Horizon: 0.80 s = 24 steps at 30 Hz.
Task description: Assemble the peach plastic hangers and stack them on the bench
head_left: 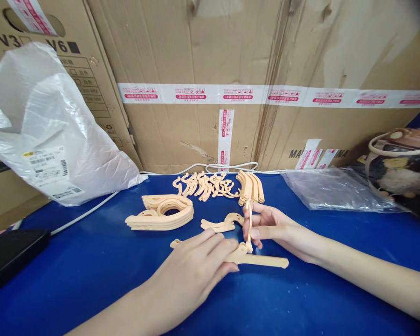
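My left hand [199,261] is closed over a long peach plastic hanger arm [265,261], low over the blue table. One end of the arm sticks out to the right past my fingers, and much of it is hidden under them. Between thumb and fingers, my right hand [274,228] pinches a thin peach plastic piece [249,224]. It stands upright, seen edge-on, with its lower end at the round joint of the arm; whether they are joined I cannot tell. Just behind lies a curved peach part [218,227], partly hidden by my right hand.
Stacked folded hangers [168,221] lie at left. Behind are a pile of small hooks [206,185] and a stack of curved arms [253,187]. A white plastic bag [56,126], a black device [16,254], a clear bag [335,189] and a white cable [84,214] surround them. Cardboard boxes [196,135] wall the back.
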### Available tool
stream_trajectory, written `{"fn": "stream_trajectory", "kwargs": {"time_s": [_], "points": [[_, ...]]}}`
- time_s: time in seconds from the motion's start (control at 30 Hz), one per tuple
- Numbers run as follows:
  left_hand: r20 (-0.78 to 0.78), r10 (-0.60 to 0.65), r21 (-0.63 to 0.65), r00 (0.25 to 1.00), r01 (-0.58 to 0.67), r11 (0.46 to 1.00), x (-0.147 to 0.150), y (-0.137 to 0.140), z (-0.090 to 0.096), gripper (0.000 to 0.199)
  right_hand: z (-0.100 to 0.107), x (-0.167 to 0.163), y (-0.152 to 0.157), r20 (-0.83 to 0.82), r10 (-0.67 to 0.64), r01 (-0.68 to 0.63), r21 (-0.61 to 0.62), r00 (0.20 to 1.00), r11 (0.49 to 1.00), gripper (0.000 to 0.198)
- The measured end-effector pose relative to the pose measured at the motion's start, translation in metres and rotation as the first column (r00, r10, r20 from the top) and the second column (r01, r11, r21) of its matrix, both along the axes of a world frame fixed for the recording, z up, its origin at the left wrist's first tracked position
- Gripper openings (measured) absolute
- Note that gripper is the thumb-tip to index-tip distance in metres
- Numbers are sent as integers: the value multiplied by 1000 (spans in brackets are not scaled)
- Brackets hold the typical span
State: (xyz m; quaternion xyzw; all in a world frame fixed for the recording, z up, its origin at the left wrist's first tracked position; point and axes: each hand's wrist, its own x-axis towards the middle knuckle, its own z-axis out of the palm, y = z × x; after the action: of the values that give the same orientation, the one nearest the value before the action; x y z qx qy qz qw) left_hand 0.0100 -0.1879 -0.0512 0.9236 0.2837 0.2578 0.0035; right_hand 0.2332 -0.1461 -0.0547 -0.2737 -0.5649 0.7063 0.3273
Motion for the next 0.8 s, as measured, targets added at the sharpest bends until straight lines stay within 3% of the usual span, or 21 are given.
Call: {"fn": "stream_trajectory", "kwargs": {"time_s": [0.23, 0.8], "points": [[8, 8, 217, 1000, -10, 976, -3, 0, -4, 26, -1, -2, -5, 60, -90, 88, 44, 994, 995, 27], [-122, 85, 310, 989, -43, 950, -1, -4, -12, 28, 0, 0, -6, 125, -183, 172, 92, 975, 981, 50]]}}
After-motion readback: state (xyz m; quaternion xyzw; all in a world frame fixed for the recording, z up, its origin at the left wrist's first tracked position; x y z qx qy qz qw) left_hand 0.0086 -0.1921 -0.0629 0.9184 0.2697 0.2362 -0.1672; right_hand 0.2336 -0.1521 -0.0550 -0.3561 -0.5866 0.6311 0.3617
